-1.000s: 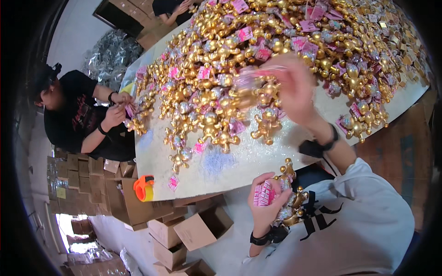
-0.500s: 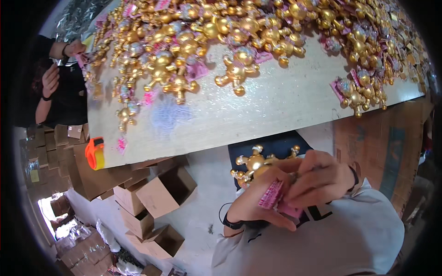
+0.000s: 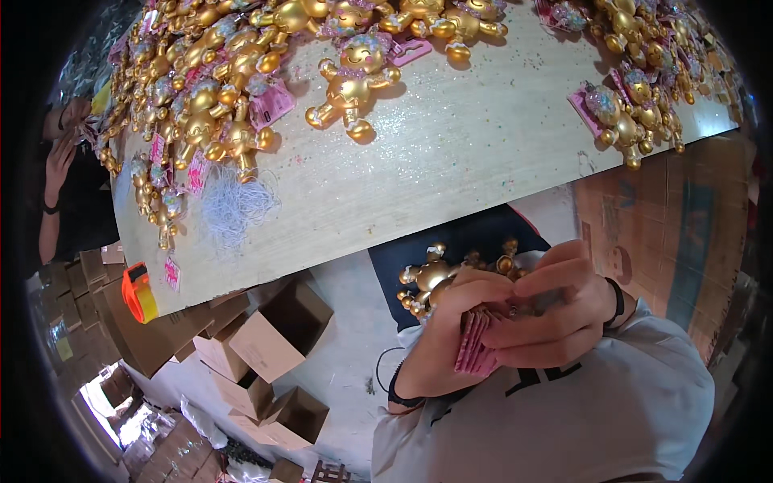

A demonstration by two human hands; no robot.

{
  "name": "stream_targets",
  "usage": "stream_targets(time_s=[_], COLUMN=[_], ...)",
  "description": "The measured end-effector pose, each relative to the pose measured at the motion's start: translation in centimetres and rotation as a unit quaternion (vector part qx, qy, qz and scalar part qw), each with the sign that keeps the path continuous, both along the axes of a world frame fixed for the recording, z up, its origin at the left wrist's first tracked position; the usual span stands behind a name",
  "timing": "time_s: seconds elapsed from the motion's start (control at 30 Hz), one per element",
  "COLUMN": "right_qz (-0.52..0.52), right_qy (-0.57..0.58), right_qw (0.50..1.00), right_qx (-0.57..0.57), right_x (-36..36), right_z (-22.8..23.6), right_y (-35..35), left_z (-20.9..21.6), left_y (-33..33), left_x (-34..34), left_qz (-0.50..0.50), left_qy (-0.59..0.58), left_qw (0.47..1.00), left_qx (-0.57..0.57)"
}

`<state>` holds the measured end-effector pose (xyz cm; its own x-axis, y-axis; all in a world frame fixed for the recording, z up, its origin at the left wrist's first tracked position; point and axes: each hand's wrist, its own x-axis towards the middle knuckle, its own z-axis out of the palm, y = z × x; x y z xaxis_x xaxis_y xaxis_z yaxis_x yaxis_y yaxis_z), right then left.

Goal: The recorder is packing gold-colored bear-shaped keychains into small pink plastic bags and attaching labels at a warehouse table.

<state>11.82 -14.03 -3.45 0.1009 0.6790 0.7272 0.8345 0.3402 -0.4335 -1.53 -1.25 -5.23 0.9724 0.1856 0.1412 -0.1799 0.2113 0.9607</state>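
My left hand is closed around a bunch of pink hang tags, which sit stacked with their edges showing. Shiny gold doll figures stick out beyond that hand, over my lap; they seem to belong to the same bunch. Pressed up against the tags is my right hand, its thumb and fingers bent together at their upper end. Whatever its fingertips pinch is too small to make out. On the table, a single gold doll with a glittery head and a pink tag lies closest to me.
Heaps of gold dolls cover the far part of the table. A tangle of pale threads and an orange-yellow tape dispenser lie at left. Open cartons stand on the floor. Another person's hand is at far left.
The view has shifted, so the table's things appear farther left. My right fingers have moved on the tags, which now show as a stack edge-on, and the gold figures have turned slightly.
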Motion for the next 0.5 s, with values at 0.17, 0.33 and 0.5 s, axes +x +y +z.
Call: stream_targets(time_s=[0.17, 0.33, 0.5], right_qz=[-0.017, -0.015, -0.004], right_qy=[0.002, 0.016, 0.02], right_qw=[1.0, 1.0, 1.0], right_qx=[-0.003, 0.011, 0.014], right_x=[-0.6, -1.3, -1.6], right_z=[0.1, -0.1, -0.4], right_y=[-0.3, -0.1, 0.2], left_z=[0.5, 0.4, 0.5], left_y=[0.2, 0.3, 0.1], left_x=[0.0, -0.1, -0.5], left_qz=[0.003, 0.009, 0.05], left_qy=[0.003, -0.018, -0.006], left_qw=[1.0, 1.0, 0.998], left_qx=[-0.017, 0.009, 0.03])
